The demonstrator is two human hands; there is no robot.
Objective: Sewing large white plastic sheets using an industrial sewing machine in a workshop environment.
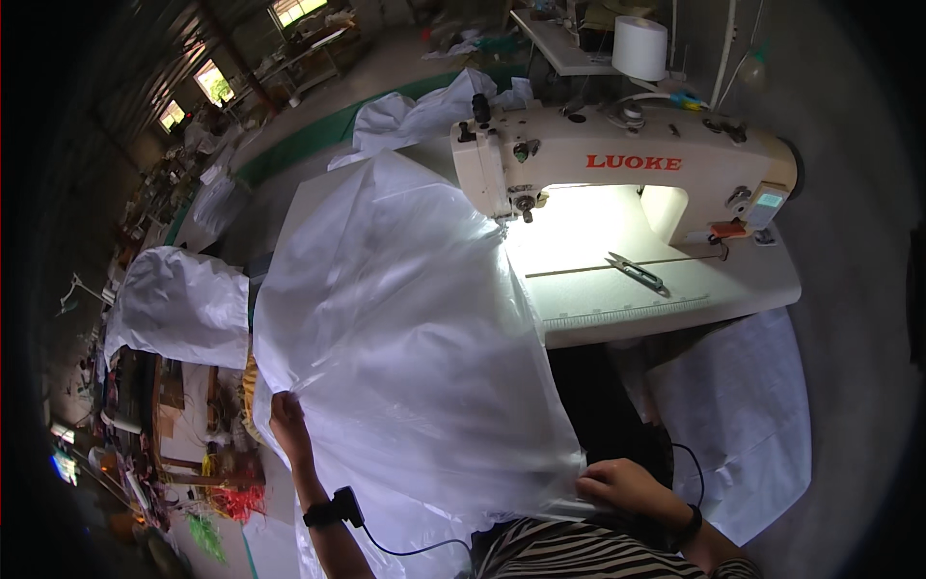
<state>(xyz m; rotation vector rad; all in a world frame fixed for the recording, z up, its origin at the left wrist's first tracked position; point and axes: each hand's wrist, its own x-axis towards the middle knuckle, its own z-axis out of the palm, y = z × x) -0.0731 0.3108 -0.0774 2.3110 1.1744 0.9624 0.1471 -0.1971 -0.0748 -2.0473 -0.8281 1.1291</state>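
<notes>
A large white plastic sheet (415,318) spreads over the table and hangs down toward my lap. Its right edge runs up to the needle area of a cream sewing machine (569,145). My left hand (287,420) is closed on the sheet's left edge. Lower right, my right hand (617,482) pinches the near right corner of the same sheet. Folds fan out from both grips. On the lit machine bed lies a pair of thread snips (639,274), out of both hands' grip.
White thread cone (640,48) stands behind the machine. More white sheeting (738,415) hangs at the right, and another white piece (178,304) lies at the left. Below that, coloured strands (236,502) lie on the floor. A ruler strip (627,312) runs along the bed's front edge.
</notes>
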